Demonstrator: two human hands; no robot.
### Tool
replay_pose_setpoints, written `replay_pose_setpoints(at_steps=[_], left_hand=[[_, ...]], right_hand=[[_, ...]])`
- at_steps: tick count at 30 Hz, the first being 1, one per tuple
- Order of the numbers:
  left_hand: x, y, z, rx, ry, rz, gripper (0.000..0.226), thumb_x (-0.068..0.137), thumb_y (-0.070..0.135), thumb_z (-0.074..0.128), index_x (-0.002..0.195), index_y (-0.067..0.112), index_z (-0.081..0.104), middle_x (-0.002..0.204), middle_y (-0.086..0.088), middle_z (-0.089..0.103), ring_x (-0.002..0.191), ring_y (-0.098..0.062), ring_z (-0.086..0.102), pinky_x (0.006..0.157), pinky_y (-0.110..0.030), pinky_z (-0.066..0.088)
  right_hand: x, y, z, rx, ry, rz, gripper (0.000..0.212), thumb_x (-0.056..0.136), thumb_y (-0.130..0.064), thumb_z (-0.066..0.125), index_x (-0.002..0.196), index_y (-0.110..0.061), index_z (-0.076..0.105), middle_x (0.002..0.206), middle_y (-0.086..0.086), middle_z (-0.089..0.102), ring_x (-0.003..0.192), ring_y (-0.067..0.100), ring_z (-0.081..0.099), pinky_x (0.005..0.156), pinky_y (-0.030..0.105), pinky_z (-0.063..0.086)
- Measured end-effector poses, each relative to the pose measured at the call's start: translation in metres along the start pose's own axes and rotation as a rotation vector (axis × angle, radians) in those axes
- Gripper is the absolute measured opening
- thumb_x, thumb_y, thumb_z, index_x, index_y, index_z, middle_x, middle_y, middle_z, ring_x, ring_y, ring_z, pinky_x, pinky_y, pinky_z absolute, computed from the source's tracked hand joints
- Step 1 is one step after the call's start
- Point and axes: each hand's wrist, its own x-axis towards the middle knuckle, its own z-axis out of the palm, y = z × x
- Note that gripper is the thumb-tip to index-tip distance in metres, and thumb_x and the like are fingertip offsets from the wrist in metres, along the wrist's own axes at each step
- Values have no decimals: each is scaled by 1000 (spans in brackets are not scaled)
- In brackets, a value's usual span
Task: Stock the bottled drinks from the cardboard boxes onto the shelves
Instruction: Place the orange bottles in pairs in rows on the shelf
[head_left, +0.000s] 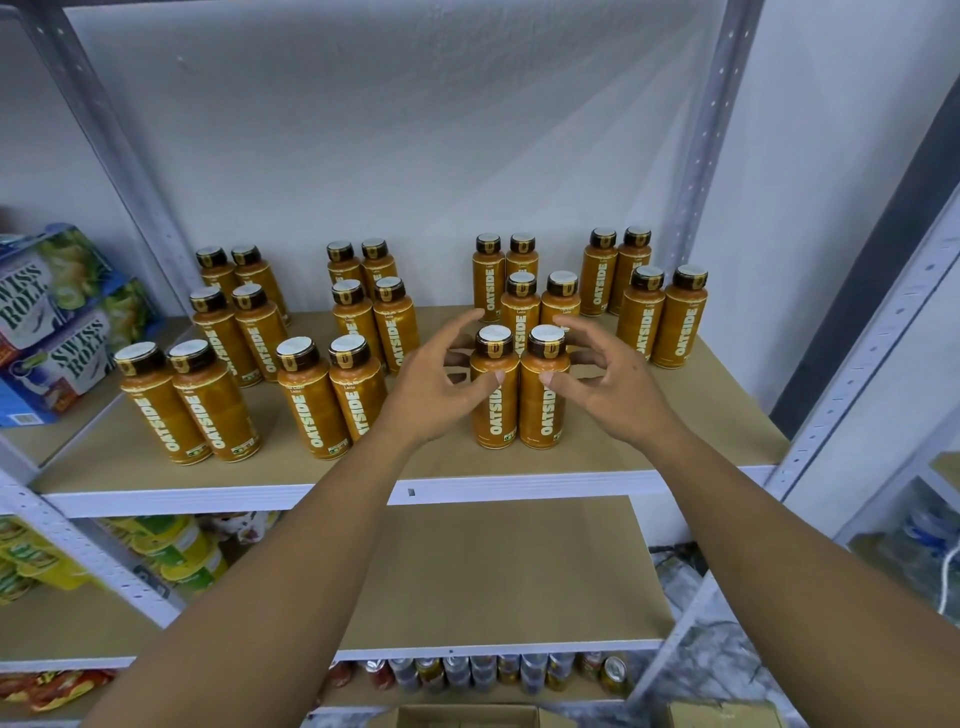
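Front pair of bottles (501, 415) is set on the shelf (597, 457), flanked by left hand (434, 384) and right hand (610, 387), fingers spread, thumbs touching labels. Rightmost group (644, 312) is judged one pair short; cardboard box (467, 718) contents unseen.

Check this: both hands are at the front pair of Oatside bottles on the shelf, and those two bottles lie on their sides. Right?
No. The head view shows the front pair of bottles standing upright, caps up, on the shelf; the left hand and right hand are at them.
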Motion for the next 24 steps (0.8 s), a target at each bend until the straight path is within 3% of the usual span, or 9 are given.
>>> replay_pose_setpoints(at_steps=[4,11,17,24], left_hand=[[3,-1,-1,38,-6,21,66,88,36,79,147,37,49,140,11,59,120,-10,59,98,-41,57],[2,-4,2,33,-5,18,66,90,35,77,148,41,46,143,11,56,113,-5,56,87,-26,54],[0,-4,2,12,-7,23,66,89,34,78,148,39,48,140,10,58,119,-10,59,97,-38,58],[-1,-2,2,11,-2,6,66,89,33,78,148,40,48,141,9,57,119,-10,58,97,-44,58]], right_hand=[[2,1,1,-22,-8,-1,64,86,-36,80,142,-45,49,140,-9,60,123,11,60,96,43,58],[1,2,0,-10,-14,0,64,87,-35,79,142,-45,50,140,-9,60,123,11,60,95,44,59],[1,1,2,-12,-3,9,64,87,-33,80,142,-45,50,140,-8,61,123,11,60,100,45,55],[0,-2,1,-22,-6,3,63,87,-33,80,142,-44,50,141,-7,60,122,12,60,100,43,55]])
